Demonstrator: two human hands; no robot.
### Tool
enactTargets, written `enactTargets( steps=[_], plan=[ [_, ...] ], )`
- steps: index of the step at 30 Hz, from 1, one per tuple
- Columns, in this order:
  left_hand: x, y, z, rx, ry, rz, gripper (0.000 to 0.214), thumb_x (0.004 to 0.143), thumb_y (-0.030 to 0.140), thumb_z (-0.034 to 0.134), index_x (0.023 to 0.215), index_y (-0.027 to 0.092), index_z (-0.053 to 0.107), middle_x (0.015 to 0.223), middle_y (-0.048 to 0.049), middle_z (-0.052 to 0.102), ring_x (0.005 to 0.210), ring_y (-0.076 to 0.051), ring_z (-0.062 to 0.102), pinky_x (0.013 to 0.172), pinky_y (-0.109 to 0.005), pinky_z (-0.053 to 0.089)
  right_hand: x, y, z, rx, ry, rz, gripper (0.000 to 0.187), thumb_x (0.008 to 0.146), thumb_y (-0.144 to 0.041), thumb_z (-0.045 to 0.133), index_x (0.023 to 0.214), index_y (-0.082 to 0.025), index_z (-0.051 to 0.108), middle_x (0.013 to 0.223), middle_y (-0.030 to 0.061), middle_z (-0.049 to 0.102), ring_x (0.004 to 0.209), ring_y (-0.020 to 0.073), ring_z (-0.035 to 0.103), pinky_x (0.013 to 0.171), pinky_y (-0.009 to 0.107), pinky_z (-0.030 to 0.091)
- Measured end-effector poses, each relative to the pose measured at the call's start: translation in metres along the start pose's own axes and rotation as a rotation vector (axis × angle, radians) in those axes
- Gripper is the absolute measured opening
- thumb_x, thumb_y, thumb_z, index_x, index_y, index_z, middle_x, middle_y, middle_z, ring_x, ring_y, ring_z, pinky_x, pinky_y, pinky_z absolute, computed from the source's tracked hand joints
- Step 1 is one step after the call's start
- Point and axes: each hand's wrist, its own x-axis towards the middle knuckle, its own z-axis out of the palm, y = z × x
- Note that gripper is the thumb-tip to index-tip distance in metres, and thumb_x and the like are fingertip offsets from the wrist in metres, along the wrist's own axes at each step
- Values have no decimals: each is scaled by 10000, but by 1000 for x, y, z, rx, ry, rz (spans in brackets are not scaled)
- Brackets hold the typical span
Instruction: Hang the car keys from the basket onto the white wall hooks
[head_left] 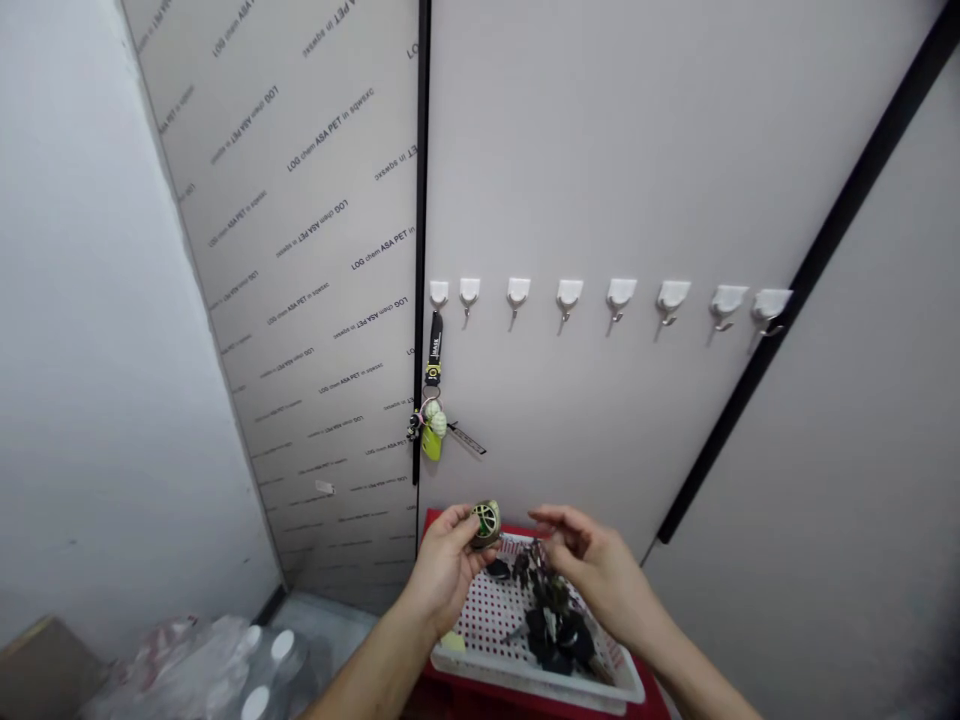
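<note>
Head view: at six o'clock our left hand (pixel 446 565) grips a round green key fob (pixel 486 524), our right hand (pixel 592 570) hangs released over keys (pixel 555 625) in a white basket (pixel 525 685); one keyring (pixel 431 420) hangs at twelve o'clock, beside seven bare hooks (pixel 568 300).

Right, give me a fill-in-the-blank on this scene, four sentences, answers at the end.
The left hand holds a round green key charm above a ____ plastic basket.
White adhesive hooks line the panel, ____ in all.
A black keychain strap hangs from the ____ hook.
The right hand hovers over a bunch of keys, holding ____.

Missing words: white; eight; leftmost; nothing.
</note>
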Motion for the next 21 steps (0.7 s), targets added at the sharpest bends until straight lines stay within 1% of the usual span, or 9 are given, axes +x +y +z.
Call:
enactTargets(
  steps=[2, 4, 7, 12, 14, 16, 18, 19, 21],
  plan=[
    [3, -2, -1, -13, 9, -71, 118, 649, 147, 465, 756, 142, 416, 618, -2, 531, 502, -70, 504, 489, -181, 368, 6, -8, -2, 76, 10, 20, 234, 546, -164, 506, 778, -153, 532, 600, -32, 492, 482, 59, 417, 479, 198, 338],
    [5, -4, -1, -13, -7, -121, 137, 657, 149, 452, 787, 149, 410, 623, -9, 541, 493, -77, 510, 489, -189, 369, 12, -16, -3, 155, -26, 33, 226, 541, -167, 513, 766, -149, 518, 645, -26, 499, 476, 53, 432, 485, 207, 353],
    [6, -7, -2, 24, -53, -164, 149, 658, 169, 453, 801, 145, 417, 620, -19, 548, 490, -86, 512, 483, -198, 366, 20, -25, -3, 227, -65, 33, 207, 548, -164, 509, 754, -148, 504, 651, -32, 495, 459, 46, 442, 486, 213, 360],
    [8, -11, -5, 138, -111, -193, 176, 620, 176, 495, 784, 131, 449, 659, -27, 551, 503, -74, 496, 488, -193, 359, 28, -39, 0, 264, -59, 4, 195, 547, -150, 506, 742, -145, 501, 657, -33, 494, 451, 37, 444, 490, 212, 355],
    [10, -7, -4, 225, -72, -102, 172, 612, 177, 496, 773, 123, 469, 689, -30, 544, 566, -83, 498, 527, -204, 369, 31, -42, 1, 275, -57, -8, 191, 546, -143, 503, 737, -141, 500, 651, -34, 490, 450, 37, 446, 494, 212, 354],
    [12, 1, 2, 340, -2, 62, 174, 600, 157, 496, 769, 117, 490, 737, -38, 540, 654, -95, 495, 584, -208, 370, 33, -43, 1, 281, -66, -15, 190, 547, -137, 500, 737, -136, 498, 650, -32, 490, 456, 39, 454, 504, 213, 357],
    [13, 13, 12, 438, 13, 217, 185, 583, 133, 495, 767, 116, 510, 792, -45, 541, 735, -104, 484, 644, -206, 361, 36, -44, 1, 276, -73, -19, 193, 546, -134, 500, 739, -132, 499, 648, -29, 494, 459, 41, 458, 509, 215, 359],
    [13, 19, 18, 479, -26, 262, 189, 574, 125, 498, 761, 118, 519, 801, -45, 544, 750, -107, 481, 663, -206, 355, 37, -45, 0, 272, -73, -21, 193, 544, -134, 503, 737, -130, 499, 644, -29, 495, 458, 41, 457, 509, 214, 360],
    [15, 31, 29, 550, -159, 294, 165, 561, 124, 502, 723, 117, 536, 747, -34, 557, 704, -102, 484, 655, -207, 355, 40, -47, 0, 262, -70, -32, 196, 535, -135, 511, 730, -129, 501, 633, -32, 497, 455, 41, 452, 506, 214, 365]
  ],
)
